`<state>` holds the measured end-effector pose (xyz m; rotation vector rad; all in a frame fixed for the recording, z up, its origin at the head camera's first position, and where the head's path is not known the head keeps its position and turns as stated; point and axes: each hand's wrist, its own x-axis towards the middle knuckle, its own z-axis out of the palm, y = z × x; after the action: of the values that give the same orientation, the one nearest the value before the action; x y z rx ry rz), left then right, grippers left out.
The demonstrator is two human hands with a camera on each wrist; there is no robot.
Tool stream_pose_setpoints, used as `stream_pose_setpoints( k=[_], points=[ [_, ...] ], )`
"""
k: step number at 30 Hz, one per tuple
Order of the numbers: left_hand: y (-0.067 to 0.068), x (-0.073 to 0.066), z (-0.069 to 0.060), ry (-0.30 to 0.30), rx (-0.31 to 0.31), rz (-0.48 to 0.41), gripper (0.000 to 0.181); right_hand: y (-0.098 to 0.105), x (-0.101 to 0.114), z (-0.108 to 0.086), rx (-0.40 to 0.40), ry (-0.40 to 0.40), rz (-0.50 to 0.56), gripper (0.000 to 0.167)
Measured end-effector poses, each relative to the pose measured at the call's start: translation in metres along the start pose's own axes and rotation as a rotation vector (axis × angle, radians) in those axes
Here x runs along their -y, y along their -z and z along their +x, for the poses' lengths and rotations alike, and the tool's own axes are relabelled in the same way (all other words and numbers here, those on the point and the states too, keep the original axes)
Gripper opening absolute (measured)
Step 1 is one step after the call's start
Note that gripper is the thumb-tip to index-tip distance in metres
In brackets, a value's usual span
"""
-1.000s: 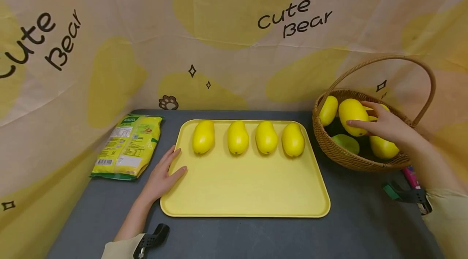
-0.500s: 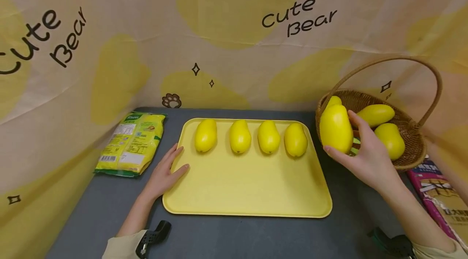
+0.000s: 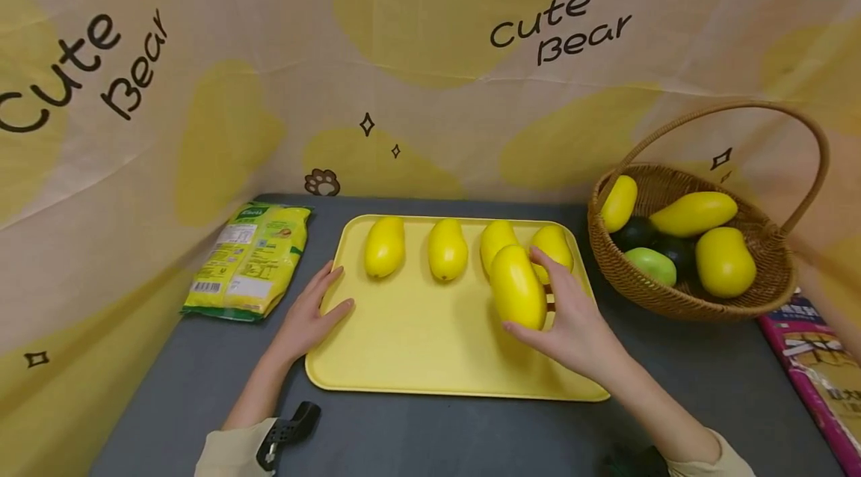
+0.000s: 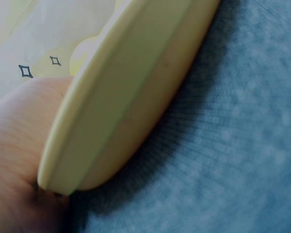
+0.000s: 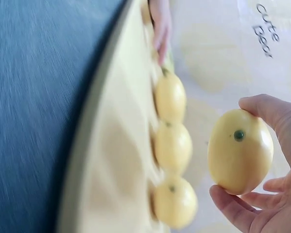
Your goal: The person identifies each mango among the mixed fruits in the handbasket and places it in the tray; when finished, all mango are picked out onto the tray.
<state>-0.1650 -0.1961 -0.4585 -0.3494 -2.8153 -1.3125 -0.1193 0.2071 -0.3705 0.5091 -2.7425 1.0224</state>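
My right hand holds a yellow mango above the right half of the yellow tray, thumb on one side and fingers on the other. In the right wrist view, this mango shows its dark stem end and is apart from the tray. Several other mangoes lie in a row along the tray's far side; the held one partly covers the two rightmost. My left hand rests on the tray's left edge, fingers extended and thumb over the rim. The left wrist view shows the tray's edge against that hand.
A wicker basket stands at the back right, holding yellow mangoes, a green fruit and dark fruits. A yellow-green packet lies left of the tray. A magenta package is at the right edge. Printed cloth hangs behind.
My right hand has lifted the mango out of the basket and carried it left over the tray. The left hand has stayed at the tray's edge.
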Motion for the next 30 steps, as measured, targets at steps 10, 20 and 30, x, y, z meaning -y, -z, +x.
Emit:
stream_pose_setpoints(
  k=[10,20,30],
  points=[
    [0.000,-0.003,0.003,0.011,-0.001,-0.008,0.065,-0.052,0.019,0.008,0.156,-0.015,0.073,0.105],
    [0.000,-0.001,0.000,0.019,-0.052,-0.111,0.047,-0.103,0.050,0.019,0.283,0.052,0.060,0.098],
    [0.000,0.002,-0.001,-0.013,-0.064,-0.080,0.047,-0.135,0.078,0.032,0.359,0.073,-0.007,0.098]
  ],
)
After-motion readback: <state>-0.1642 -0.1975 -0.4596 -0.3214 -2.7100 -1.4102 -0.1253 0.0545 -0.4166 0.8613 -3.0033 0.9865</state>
